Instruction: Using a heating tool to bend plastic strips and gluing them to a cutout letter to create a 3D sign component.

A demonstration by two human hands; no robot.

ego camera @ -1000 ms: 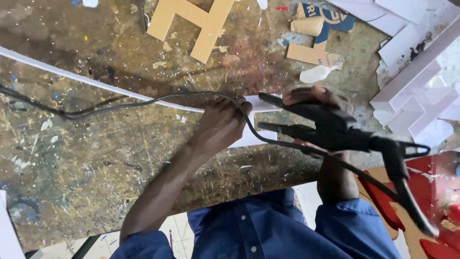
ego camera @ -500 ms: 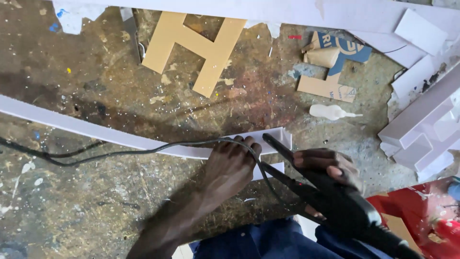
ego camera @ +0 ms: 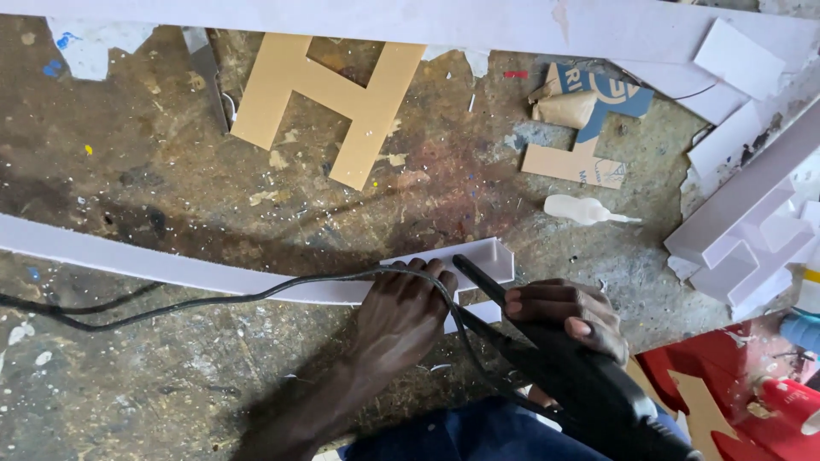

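Currently we note left hand (ego camera: 400, 318) pressed flat on long white foam strip (ego camera: 184, 271) lying across workbench (ego camera: 171, 171), pinning its bent end | right hand (ego camera: 559, 318) closed round black glue gun (ego camera: 564, 376), nozzle at the fold | black cord (ego camera: 213, 299) trails left.

Paint-spattered, scuffed brown worktop (ego camera: 171, 171)

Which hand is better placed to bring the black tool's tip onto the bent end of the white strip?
Right: the right hand grips the black corded tool; the left hand presses the white strip.
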